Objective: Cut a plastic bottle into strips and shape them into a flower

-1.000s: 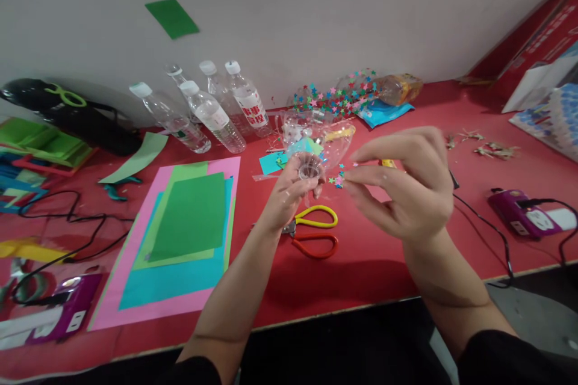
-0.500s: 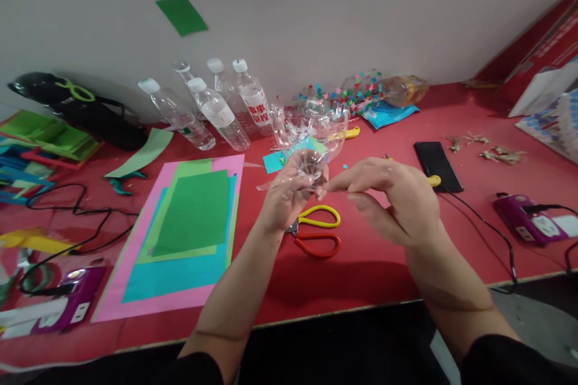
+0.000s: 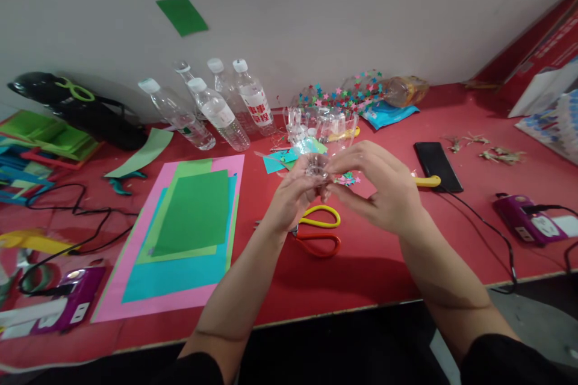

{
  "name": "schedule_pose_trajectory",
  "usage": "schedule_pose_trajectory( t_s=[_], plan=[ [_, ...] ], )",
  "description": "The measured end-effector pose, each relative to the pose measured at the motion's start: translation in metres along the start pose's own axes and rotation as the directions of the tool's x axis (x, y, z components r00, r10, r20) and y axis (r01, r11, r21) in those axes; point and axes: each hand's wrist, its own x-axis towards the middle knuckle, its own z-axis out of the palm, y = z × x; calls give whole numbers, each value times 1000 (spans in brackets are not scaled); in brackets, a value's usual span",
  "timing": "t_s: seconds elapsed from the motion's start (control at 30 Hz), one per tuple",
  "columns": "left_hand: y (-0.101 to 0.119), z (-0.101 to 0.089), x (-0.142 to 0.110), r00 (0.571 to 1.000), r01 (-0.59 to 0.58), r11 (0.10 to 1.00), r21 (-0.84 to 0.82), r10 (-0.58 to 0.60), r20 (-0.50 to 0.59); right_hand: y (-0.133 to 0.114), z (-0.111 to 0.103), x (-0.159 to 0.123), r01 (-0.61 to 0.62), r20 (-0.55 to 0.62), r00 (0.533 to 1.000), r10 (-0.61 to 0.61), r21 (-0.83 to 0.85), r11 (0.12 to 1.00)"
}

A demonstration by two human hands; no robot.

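My left hand (image 3: 293,195) is closed around the neck end of a clear cut plastic bottle (image 3: 332,126), whose strips fan out upward like petals. From the other side, the fingertips and thumb of my right hand (image 3: 382,186) pinch at the same neck; the exact contact is partly hidden. Scissors with one yellow and one red handle (image 3: 318,245) lie on the table just below my hands. Beyond them, partly covered by the clear plastic, are small blue paper pieces (image 3: 273,162) and scattered star confetti (image 3: 347,179).
Stacked coloured paper (image 3: 194,210) lies on the left of the red table (image 3: 361,289). Several bottles (image 3: 221,114) stand along the wall. To the right are a yellow-handled tool (image 3: 427,181), a phone (image 3: 438,165) and a purple power strip (image 3: 533,219) with cables.
My right hand has moved left and closed in on the bottle neck. The cut bottle has shifted slightly to the right, and more confetti shows behind my hands.
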Motion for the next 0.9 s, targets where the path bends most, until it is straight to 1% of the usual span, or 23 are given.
schedule_pose_trajectory(
  t_s=[0.13, 0.27, 0.37, 0.5, 0.6, 0.73, 0.9],
  plan=[
    [2, 0, 1, 1000, -11, 1000, -27, 11, -4, 3, 7, -1, 34, 6, 999, -34, -45, 998],
    [6, 2, 1, 999, 4, 999, -46, -6, -31, 4, 12, -2, 35, 4, 999, -35, -33, 999],
    [9, 3, 0, 999, 27, 999, -30, -29, -44, 5, 14, -2, 25, 14, 1000, -25, -12, 1000],
    [9, 5, -2, 998, 51, 999, -19, -51, -28, 7, 16, -3, 13, 4, 1000, -13, -31, 999],
    [9, 7, -3, 998, 56, 998, -21, -57, -19, 9, 20, -3, 13, -31, 999, -15, -59, 998],
    [10, 7, -4, 996, 79, 996, -44, -80, -26, 10, 24, -4, 26, -58, 998, -27, -21, 999],
    [10, 4, -4, 997, 67, 996, -51, -69, -41, 11, 26, -6, 15, -27, 1000, -15, 3, 1000]
  ],
)
